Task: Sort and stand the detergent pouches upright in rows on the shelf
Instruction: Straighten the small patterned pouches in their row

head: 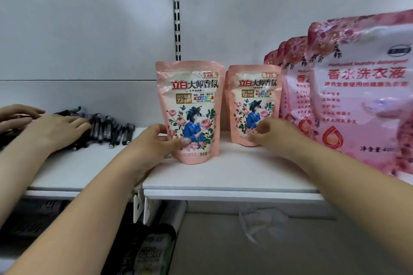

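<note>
Left hand [156,143] gripping soft, likely floppy pouch [190,111] low; right hand [268,134] blurred, grip on neighbouring pouch [253,105] unclear.

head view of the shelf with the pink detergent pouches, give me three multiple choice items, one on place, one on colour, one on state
1. Where does the small salmon-pink flower-print pouch in the left hand sit relative to the second small salmon-pink pouch?
A. to its left
B. to its right
C. on top of it

2. What colour are the pens in the pile on the left of the white shelf?
A. red
B. black
C. yellow

3. How is the held pouch standing?
A. flat on its face
B. upside down
C. upright, print facing the camera

Answers:
1 A: it stands left of the second pouch, with a gap between them.
2 B: the pens are dark black.
3 C: its base is on the shelf and its sealed top is uppermost.
</note>
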The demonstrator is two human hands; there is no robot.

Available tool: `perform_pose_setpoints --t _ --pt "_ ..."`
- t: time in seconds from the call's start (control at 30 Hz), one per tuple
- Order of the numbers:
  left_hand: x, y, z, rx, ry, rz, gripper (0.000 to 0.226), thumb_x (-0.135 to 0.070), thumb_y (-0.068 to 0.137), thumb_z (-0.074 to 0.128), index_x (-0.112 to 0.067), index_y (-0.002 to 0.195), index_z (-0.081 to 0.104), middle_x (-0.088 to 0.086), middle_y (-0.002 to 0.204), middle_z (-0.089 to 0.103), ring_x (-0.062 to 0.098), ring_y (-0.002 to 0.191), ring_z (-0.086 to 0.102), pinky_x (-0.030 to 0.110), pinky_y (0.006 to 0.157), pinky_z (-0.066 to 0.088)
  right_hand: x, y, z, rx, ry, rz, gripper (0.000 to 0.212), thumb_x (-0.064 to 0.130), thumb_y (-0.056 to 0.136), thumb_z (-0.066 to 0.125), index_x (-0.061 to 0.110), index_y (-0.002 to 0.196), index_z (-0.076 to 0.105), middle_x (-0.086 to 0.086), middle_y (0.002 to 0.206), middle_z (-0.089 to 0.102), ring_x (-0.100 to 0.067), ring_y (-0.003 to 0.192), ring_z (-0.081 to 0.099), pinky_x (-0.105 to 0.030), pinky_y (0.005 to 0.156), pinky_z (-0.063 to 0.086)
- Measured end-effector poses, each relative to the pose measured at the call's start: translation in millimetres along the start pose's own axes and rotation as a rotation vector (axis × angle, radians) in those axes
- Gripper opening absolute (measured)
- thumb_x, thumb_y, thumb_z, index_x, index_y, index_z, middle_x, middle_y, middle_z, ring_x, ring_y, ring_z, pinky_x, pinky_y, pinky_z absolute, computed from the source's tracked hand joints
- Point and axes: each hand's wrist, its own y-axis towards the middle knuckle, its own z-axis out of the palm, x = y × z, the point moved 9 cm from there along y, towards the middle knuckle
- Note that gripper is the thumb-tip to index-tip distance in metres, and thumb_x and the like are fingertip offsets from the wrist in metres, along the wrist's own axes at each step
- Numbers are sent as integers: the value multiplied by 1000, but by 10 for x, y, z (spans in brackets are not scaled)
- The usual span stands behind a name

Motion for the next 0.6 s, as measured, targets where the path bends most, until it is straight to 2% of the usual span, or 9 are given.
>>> perform_pose_setpoints --t 0.1,0.2,0.3,0.37,0.43,0.6 --pt "9 -27 16 8 25 22 21 -10 79 67 -14 95 54 1 86 69 3 62 65 9 47 46 78 20 65 -35 -225 -71 47 32 88 58 4 123 45 -16 124 50 -28 103 53 -29 81 42" --pt "-22 -43 20 -5 67 68 18 -13 80 66 -18 95 57 -1 90 70 7 73 65 8 50 47 249 98 126 -127 -488 -219 63 32 89 56 8 138 24 -16 141 26 -34 125 35 -37 97 37" --pt "-62 -58 22 -17 178 119 16 -20 81 66 -23 95 59 -8 88 70 0 70 65 8 55 46 223 170 140 -115 -669 -233 77 37 92 48 15 147 -1 -6 155 -4 -30 142 2 -45 113 14" --pt "-53 -62 11 -25 259 128 14 -26 81 65 -28 93 58 -12 87 69 -1 71 65 11 62 46 123 214 195 -54 -717 -208 76 36 95 42 18 147 -11 -4 155 -14 -29 143 -8 -44 114 5" --pt "-34 -38 16 -6 253 117 14 -25 81 65 -28 93 59 -10 90 71 5 77 67 18 72 47 48 241 233 -6 -695 -168 71 32 97 36 20 146 -14 -4 155 -19 -28 143 -11 -44 114 2" --pt "12 1 45 40 161 71 20 -22 79 64 -27 98 60 -10 92 73 10 87 68 26 82 49 51 257 256 -10 -658 -149 67 21 98 34 19 147 -12 -6 154 -20 -32 142 -12 -47 114 6"
